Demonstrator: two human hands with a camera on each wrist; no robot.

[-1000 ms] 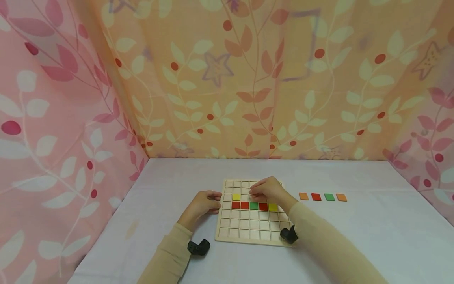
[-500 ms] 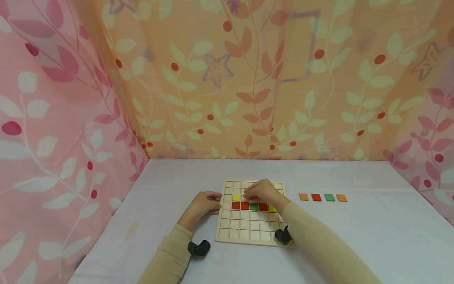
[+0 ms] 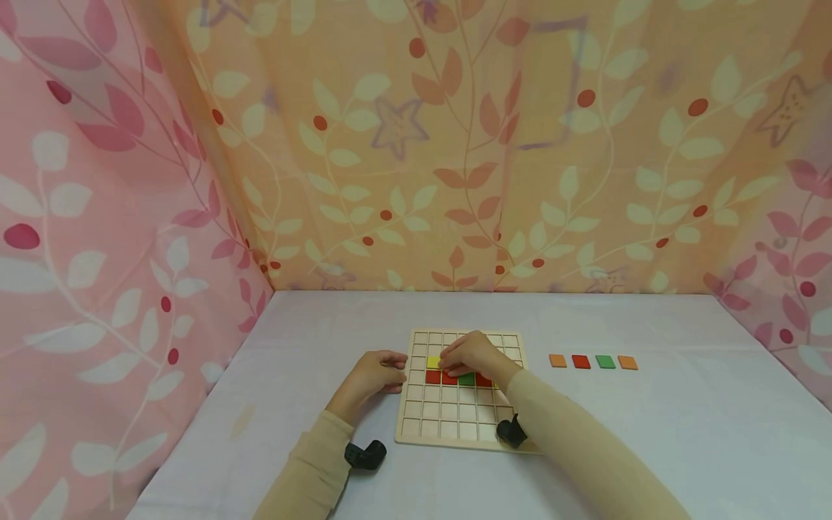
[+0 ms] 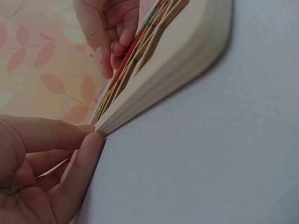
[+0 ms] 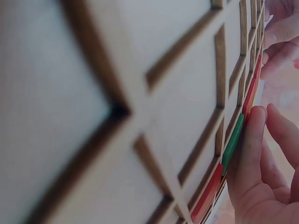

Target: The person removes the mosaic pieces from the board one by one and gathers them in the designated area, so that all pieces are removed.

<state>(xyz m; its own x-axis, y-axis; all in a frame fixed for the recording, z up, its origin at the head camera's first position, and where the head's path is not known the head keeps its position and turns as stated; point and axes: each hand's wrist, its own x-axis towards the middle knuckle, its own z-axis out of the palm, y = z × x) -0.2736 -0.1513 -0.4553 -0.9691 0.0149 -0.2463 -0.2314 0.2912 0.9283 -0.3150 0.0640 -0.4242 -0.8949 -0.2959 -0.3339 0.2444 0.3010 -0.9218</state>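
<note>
A printed cloth backdrop (image 3: 390, 180) in soft orange and yellow filled the far side, patterned with pale leaves, red dots and outlined stars; a pink leafy cloth (image 3: 97, 238) hung at the left, and a matching pink panel (image 3: 799, 238) at the right. Below them stretched the bench (image 3: 312, 325), smoothly covered in whitish fabric with a faint tan mark toward the left. Two beige sleeves (image 3: 578, 433) of softly creased fabric came in from the near edge. The wooden grid board (image 3: 429, 412) lay near the middle of the bench, its pale wood cut into square recesses with brown-edged walls. The left hand (image 3: 373, 372) pinched the board's left edge between thumb and forefinger. The right hand (image 3: 477, 354) was over the board, thumb and fingertips drawn close beside a yellow tile (image 3: 433, 362); whether they held anything could not be told. A curved black device (image 3: 365, 455) sat at each wrist. Smallest were the flat, square tiles: below the yellow one ran red (image 3: 432, 377), red, green, red and a mostly covered yellow, while orange (image 3: 557, 360), red, green and orange tiles lay apart, lined up right of the board.
</note>
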